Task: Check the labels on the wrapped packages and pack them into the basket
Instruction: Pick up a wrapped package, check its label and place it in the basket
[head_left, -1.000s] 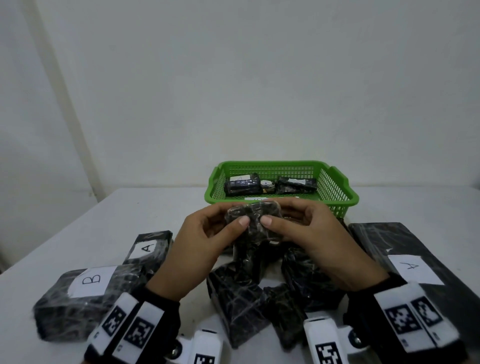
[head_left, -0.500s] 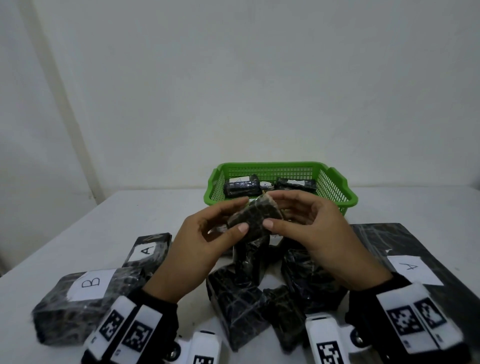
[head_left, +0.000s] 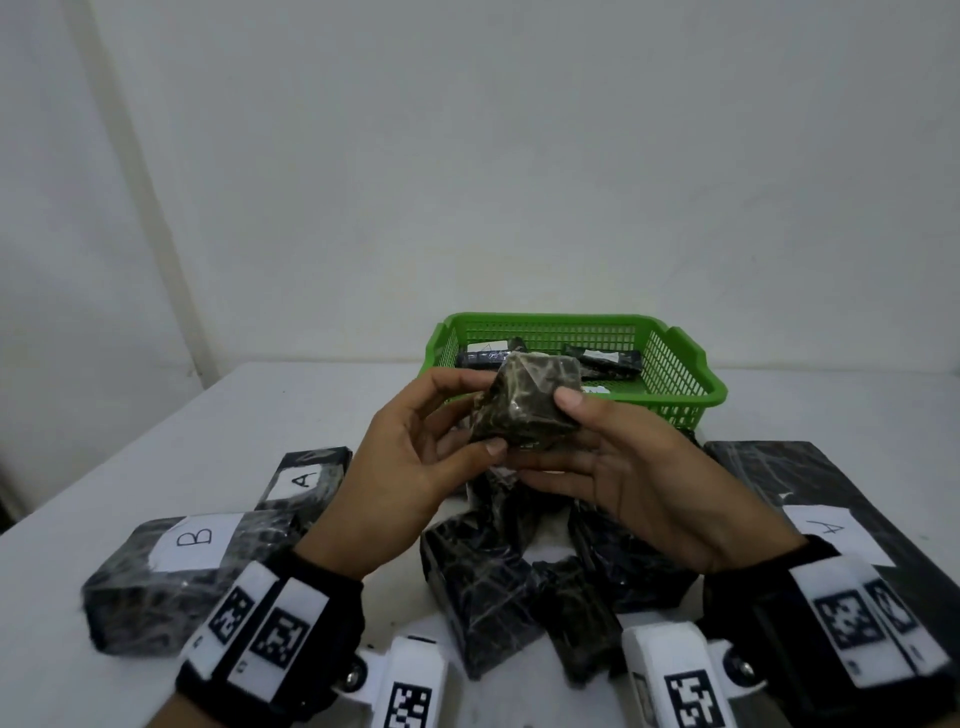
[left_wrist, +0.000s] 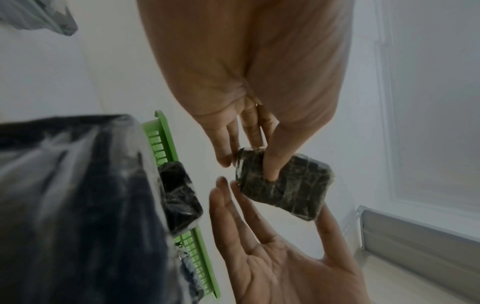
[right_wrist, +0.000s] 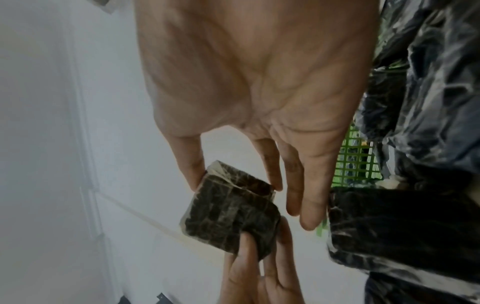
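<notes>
A small dark wrapped package (head_left: 530, 410) is held in the air in front of the green basket (head_left: 685, 387). My left hand (head_left: 478, 415) pinches its left side between thumb and forefinger. My right hand (head_left: 550, 436) holds its right side, thumb on top and fingers beneath. No label shows on the faces I see. In the left wrist view the package (left_wrist: 285, 185) sits between both hands; in the right wrist view the same package (right_wrist: 228, 214) is tilted. A few wrapped packages (head_left: 602, 358) lie inside the basket.
On the white table (head_left: 322, 405) lie a package labelled B (head_left: 171, 577), a smaller one labelled A (head_left: 306, 478), a large flat one labelled A (head_left: 831, 519) at the right, and a pile of unlabelled-looking packages (head_left: 493, 571) under my hands.
Both hands have lifted the small package higher and turned it, so a different face points at me. The packages on the table and in the basket have not moved.
</notes>
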